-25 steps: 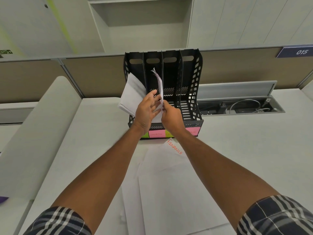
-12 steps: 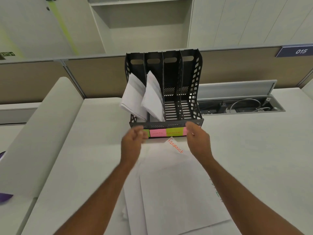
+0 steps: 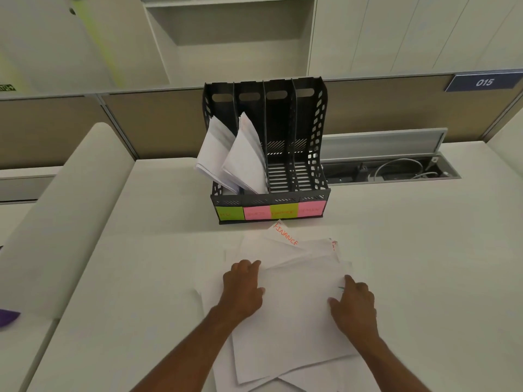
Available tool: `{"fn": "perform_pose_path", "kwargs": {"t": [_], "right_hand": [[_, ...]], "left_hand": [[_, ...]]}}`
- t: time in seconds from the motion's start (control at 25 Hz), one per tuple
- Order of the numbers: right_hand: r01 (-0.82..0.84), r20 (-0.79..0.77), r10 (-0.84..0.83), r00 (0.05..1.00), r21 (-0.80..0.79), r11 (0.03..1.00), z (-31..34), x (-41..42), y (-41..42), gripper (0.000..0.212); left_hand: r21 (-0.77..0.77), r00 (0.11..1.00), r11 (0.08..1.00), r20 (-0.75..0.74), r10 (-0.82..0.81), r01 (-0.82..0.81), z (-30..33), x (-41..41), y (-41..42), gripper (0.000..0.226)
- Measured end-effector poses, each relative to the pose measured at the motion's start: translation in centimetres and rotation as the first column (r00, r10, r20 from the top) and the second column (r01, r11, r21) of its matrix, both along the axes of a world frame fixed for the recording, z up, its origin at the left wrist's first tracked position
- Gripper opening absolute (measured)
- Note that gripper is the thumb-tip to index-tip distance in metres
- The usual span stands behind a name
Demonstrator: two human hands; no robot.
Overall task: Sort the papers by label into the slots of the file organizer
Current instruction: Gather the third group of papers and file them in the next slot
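Note:
A black file organizer point(image 3: 311, 154) stands on the white desk, with green and pink sticky labels point(image 3: 270, 213) along its front. Its two left slots hold leaning white papers point(image 3: 235, 157); the two right slots look bare. A loose pile of white papers point(image 3: 294, 312) lies in front of it, one sheet marked FINANCE point(image 3: 285, 236) in red. My left hand point(image 3: 244, 287) rests on the pile's left side, fingers curled over the top sheet's upper left edge. My right hand point(image 3: 353, 304) lies flat on the top sheet's right side.
An open cable tray point(image 3: 390, 168) with wires sits in the desk right of the organizer. A padded white partition point(image 3: 65, 207) runs along the left. A purple object point(image 3: 7, 316) shows at the far left edge. A divider panel and cupboards stand behind.
Both hands left the paper in the second slot and came back down from the organizer onto the pile. That sheet now leans in its slot.

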State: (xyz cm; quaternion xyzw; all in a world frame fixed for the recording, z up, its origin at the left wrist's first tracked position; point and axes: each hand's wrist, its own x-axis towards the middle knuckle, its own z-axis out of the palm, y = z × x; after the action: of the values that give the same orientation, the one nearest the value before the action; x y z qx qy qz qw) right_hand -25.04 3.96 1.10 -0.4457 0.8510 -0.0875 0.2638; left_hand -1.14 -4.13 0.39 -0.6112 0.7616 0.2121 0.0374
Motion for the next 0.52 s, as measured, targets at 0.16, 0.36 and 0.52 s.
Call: {"fn": "perform_pose_path", "kwargs": {"t": [0.16,0.36,0.52], "right_hand": [[0.015,0.035,-0.01,0.999,-0.134,0.991,0.7,-0.2,-0.5,0.059],[0.04,0.137,0.003,0.991,-0.307,0.951,1.2,-0.5,-1.6,0.054],[0.092,0.271,0.027,0.962,-0.416,0.905,1.8,-1.1,-3.3,0.046]], "left_hand": [[0.005,0.999,0.999,0.006,0.05,-0.05,-0.3,0.4,0.5,0.06],[0.084,0.982,0.988,-0.127,0.138,-0.128,-0.5,0.6,0.6,0.035],[0.223,0.9,0.953,-0.338,0.274,-0.206,-0.1,0.8,0.3,0.021]]}}
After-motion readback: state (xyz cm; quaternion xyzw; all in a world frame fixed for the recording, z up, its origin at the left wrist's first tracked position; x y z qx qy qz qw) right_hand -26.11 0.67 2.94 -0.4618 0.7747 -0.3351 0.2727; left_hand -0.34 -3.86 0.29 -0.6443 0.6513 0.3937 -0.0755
